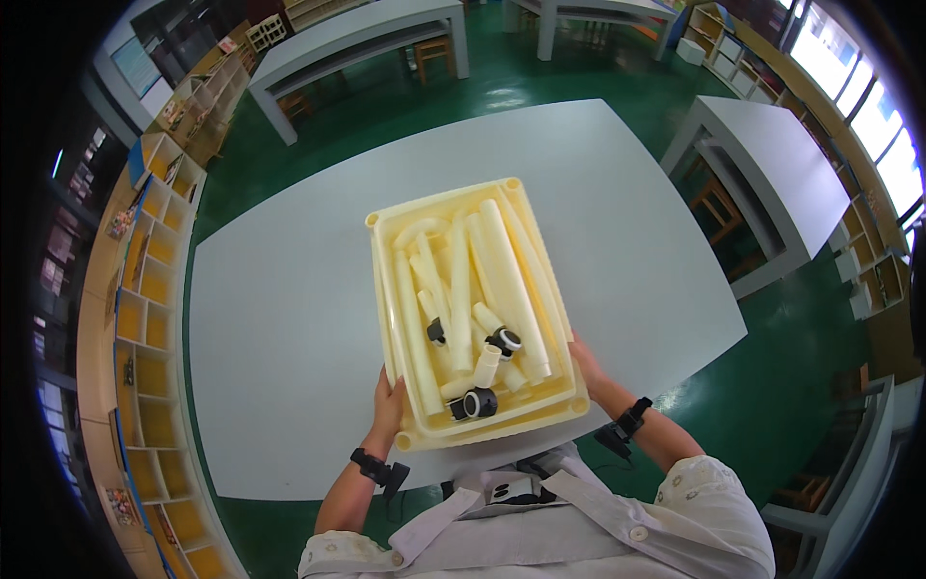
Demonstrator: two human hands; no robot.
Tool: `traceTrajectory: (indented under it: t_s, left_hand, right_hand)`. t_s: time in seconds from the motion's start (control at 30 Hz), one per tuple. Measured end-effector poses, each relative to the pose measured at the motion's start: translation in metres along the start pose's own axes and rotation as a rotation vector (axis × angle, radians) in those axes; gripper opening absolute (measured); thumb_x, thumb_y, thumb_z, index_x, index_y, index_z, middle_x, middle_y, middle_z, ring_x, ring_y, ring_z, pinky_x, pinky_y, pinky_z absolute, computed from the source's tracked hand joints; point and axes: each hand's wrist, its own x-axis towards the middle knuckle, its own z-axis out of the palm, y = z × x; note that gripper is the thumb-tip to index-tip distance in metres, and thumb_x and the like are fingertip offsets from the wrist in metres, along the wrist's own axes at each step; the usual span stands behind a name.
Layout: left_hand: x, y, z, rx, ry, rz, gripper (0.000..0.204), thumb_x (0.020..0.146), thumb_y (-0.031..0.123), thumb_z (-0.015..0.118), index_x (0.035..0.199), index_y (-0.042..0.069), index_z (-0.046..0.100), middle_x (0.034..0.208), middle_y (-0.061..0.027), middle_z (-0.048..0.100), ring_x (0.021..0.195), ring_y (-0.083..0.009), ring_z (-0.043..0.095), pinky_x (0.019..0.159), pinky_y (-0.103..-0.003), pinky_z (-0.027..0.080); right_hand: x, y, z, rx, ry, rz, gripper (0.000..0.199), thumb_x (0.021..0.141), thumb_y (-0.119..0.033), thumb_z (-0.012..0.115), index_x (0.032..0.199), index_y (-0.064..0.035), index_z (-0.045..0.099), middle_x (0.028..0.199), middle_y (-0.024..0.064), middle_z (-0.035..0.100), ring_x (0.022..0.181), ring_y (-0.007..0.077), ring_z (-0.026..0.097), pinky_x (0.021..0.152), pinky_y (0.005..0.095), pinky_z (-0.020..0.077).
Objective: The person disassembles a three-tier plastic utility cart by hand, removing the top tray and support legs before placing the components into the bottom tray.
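Note:
My left hand (pixel 388 406) grips the near left side of a pale yellow plastic bin (pixel 511 423), its thumb against the wall and its other fingers mostly hidden. On the opposite side, my right hand (pixel 585 369) holds the bin near its right corner, with the fingers partly out of sight beneath the rim. Inside lie several long cream plastic pipes (pixel 461 299), a curved pipe piece (pixel 422 228) and a short pipe (pixel 487 365). Among them are a black-and-white caster wheel (pixel 479 402), a second caster wheel (pixel 508 340) and a small black fitting (pixel 436 332).
Under the bin spreads a large light grey table (pixel 280 318). A low wooden shelf unit (pixel 152 328) with cubbies runs along the left. Another grey table (pixel 772 164) stands at the right, and a long grey table (pixel 357 43) farther back. The floor (pixel 502 77) is green.

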Motion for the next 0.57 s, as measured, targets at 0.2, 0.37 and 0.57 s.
traceTrajectory:
  t_s: [0.2,0.37,0.57]
  left_hand:
    - [-0.01,0.013,0.03,-0.114,0.033,-0.126,0.038,0.091,0.01,0.044,0.128,0.002,0.035,0.117,-0.0099,0.051,0.101,-0.0164,0.053,0.087,-0.029,0.044]
    - [-0.002,0.002,0.01,-0.035,0.093,-0.215,0.041,0.089,0.013,0.047,0.128,0.002,0.036,0.116,-0.0108,0.051,0.1,-0.0186,0.054,0.086,-0.03,0.044]
    - [0.014,-0.051,-0.024,-0.218,0.099,-0.466,0.055,0.083,0.026,0.055,0.127,-0.002,0.038,0.117,-0.0145,0.051,0.107,-0.0235,0.049,0.091,-0.032,0.039]
  right_hand:
    - [0.01,0.019,-0.027,-0.044,0.014,-0.022,0.055,0.087,-0.018,0.042,0.136,-0.0046,0.022,0.134,0.0137,0.033,0.124,0.0218,0.031,0.102,0.0319,0.0253]
    - [0.022,0.03,-0.053,-0.495,-0.039,-0.173,0.058,0.09,-0.025,0.042,0.138,-0.0044,0.018,0.139,0.0128,0.026,0.129,0.0213,0.022,0.105,0.0323,0.0185]
    - [0.008,0.016,-0.034,0.131,-0.194,-0.012,0.064,0.091,-0.037,0.04,0.14,-0.0082,0.012,0.144,0.0104,0.017,0.133,0.022,0.015,0.108,0.0372,0.0134]
